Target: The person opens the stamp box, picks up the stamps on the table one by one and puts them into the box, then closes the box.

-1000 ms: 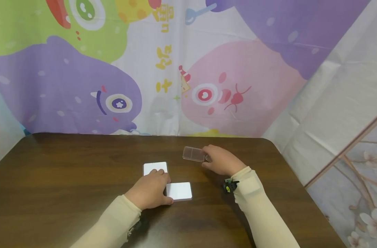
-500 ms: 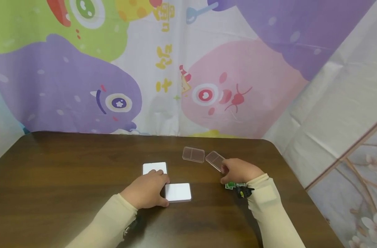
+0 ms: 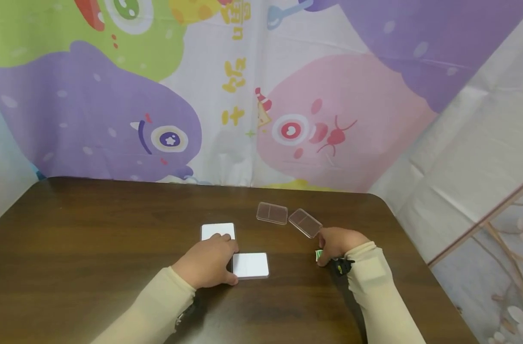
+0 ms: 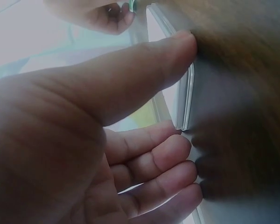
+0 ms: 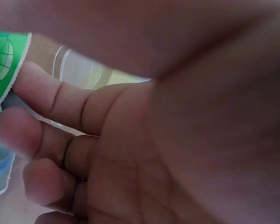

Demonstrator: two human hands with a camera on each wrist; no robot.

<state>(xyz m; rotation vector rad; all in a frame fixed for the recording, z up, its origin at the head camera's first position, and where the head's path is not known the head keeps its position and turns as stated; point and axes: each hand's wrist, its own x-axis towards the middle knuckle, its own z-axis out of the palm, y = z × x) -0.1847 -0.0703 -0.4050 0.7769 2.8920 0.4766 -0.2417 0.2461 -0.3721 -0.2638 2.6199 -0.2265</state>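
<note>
Two flat white cases lie on the brown table point(image 3: 115, 267): an upper case point(image 3: 218, 230) and a lower case point(image 3: 251, 265). My left hand point(image 3: 208, 262) rests over the upper case's near part, hiding it. Its thumb point(image 4: 170, 58) touches the lower case's edge, and its other fingertips come down beside the cases. To the right, my right hand point(image 3: 340, 242) pinches a green stamp point(image 5: 7, 60) with a globe print and a serrated edge. A blue stamp point(image 5: 0, 172) shows just below it, partly behind the fingers. Most of the green stamp is hidden in the head view.
Two clear plastic cases lie toward the back: a left clear case point(image 3: 272, 213) and a slanted right clear case point(image 3: 305, 223), close beyond my right hand. A cartoon-printed cloth point(image 3: 224, 157) hangs behind the table's far edge.
My right hand has moved right from the clear cases, let go of the slanted one, and come down to the stamps. My left hand has stayed at the white cases.
</note>
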